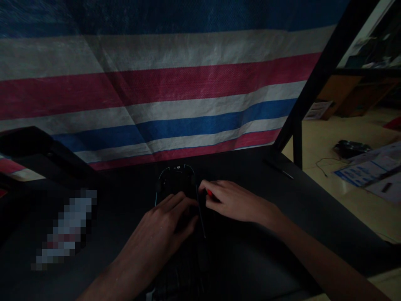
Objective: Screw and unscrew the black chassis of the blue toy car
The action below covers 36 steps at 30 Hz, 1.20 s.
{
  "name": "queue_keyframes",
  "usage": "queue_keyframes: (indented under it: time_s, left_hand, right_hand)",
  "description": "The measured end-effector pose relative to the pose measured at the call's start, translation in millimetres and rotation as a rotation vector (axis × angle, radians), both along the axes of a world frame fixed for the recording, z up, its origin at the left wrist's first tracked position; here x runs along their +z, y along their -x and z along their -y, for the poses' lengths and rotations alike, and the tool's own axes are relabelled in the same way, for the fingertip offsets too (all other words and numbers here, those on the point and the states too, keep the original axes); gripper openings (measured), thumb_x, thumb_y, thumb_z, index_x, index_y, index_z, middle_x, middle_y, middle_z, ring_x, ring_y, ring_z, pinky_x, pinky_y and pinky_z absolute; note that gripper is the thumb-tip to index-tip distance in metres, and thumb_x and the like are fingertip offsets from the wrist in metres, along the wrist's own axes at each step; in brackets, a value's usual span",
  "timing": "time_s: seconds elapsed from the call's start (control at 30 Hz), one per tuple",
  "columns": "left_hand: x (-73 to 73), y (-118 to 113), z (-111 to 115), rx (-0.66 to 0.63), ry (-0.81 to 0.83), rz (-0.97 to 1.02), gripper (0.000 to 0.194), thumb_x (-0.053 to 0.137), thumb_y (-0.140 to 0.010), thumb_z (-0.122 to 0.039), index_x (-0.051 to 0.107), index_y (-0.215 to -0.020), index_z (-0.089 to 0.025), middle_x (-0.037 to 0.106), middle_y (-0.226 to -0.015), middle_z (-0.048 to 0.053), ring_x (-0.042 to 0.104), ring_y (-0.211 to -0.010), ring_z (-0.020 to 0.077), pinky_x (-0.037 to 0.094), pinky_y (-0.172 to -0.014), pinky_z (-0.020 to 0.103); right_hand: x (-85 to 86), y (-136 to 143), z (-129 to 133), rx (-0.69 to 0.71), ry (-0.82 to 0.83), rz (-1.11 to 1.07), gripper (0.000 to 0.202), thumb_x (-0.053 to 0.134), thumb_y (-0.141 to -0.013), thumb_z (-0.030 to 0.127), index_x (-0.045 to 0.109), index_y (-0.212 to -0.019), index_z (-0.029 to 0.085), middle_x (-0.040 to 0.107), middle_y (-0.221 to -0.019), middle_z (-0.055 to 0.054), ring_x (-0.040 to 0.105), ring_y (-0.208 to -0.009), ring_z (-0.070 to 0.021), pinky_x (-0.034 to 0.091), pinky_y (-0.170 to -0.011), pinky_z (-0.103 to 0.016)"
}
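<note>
A long black device [177, 177] with a rounded far end and thin pale edge lines lies on the dark table in front of me. Its details are lost in the dim light; I cannot tell its exact kind. My left hand [171, 219] rests over its middle, with fingers and thumb bent together at its right edge. Just right of that edge is my right hand [224, 198], its fingers curled round a small red object [209, 192]. Only a bit of red shows between the fingers, and the rest is hidden.
A thin dark rod-like tool [283, 171] lies at the table's [282, 213] far right. On the left are a pixelated pale item [67, 228] and a black angled stand [46, 154]. A striped tarp [175, 83] hangs behind, beside a black frame post [319, 83].
</note>
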<state>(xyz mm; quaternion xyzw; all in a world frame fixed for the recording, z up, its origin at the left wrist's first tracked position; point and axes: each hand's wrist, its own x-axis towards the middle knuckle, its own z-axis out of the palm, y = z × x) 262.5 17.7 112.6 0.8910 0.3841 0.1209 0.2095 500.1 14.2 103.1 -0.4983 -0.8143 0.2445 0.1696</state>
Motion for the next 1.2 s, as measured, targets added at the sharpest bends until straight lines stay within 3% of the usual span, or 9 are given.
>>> queue_keyframes:
  time_s: [0.33,0.5,0.87,1.07,1.2]
  left_hand:
    - [6.8,-7.0,-8.8,-0.003,0.024,-0.071,0.013,0.062,-0.103,-0.022,0.07,-0.113,-0.026,0.075,-0.113,0.003,0.074,-0.098,0.0242,0.054,-0.078,0.035]
    - [15.6,-15.3,-23.0,0.018,0.076,-0.154,0.013,0.065,-0.098,-0.025,0.073,-0.108,-0.024,0.075,-0.091,0.001,0.07,-0.075,0.0211,0.044,-0.063,0.031]
    - [17.2,-19.2,-53.8,-0.16,0.066,-0.236,0.007,0.066,-0.094,-0.024,0.073,-0.093,-0.023,0.073,-0.081,0.0,0.069,-0.071,0.0205,0.04,-0.062,0.031]
    - [37.7,-32.4,-63.9,-0.323,0.124,-0.351,0.013,0.065,-0.092,-0.017,0.065,-0.079,-0.02,0.071,-0.079,0.001,0.066,-0.067,0.0195,0.039,-0.061,0.031]
    - [48.3,-31.3,-70.5,-0.301,0.293,-0.276,0.01,0.066,-0.091,-0.02,0.064,-0.081,-0.021,0.066,-0.075,-0.002,0.063,-0.061,0.0166,0.041,-0.055,0.027]
  right_hand:
    - [-4.1,1.7,-0.2,-0.004,-0.03,0.024,0.008,0.055,-0.101,0.021,0.059,-0.108,0.023,0.072,-0.091,-0.003,0.066,-0.079,-0.0183,0.046,-0.075,-0.033]
    - [-7.0,0.5,-1.0,-0.002,-0.041,0.07,0.008,0.056,-0.101,0.023,0.058,-0.109,0.023,0.071,-0.092,-0.002,0.064,-0.079,-0.0181,0.044,-0.073,-0.032]
    - [-8.6,0.5,0.2,0.007,-0.072,0.08,0.008,0.056,-0.103,0.025,0.06,-0.108,0.021,0.073,-0.093,-0.004,0.065,-0.078,-0.018,0.046,-0.071,-0.031]
    - [-6.8,1.7,0.3,0.038,-0.067,0.063,0.016,0.053,-0.104,0.025,0.063,-0.115,0.018,0.076,-0.102,-0.008,0.071,-0.087,-0.0211,0.05,-0.077,-0.034]
    - [-1.9,-0.6,0.8,0.038,-0.067,0.057,0.014,0.054,-0.104,0.025,0.063,-0.113,0.019,0.076,-0.1,-0.007,0.069,-0.083,-0.0196,0.049,-0.075,-0.032]
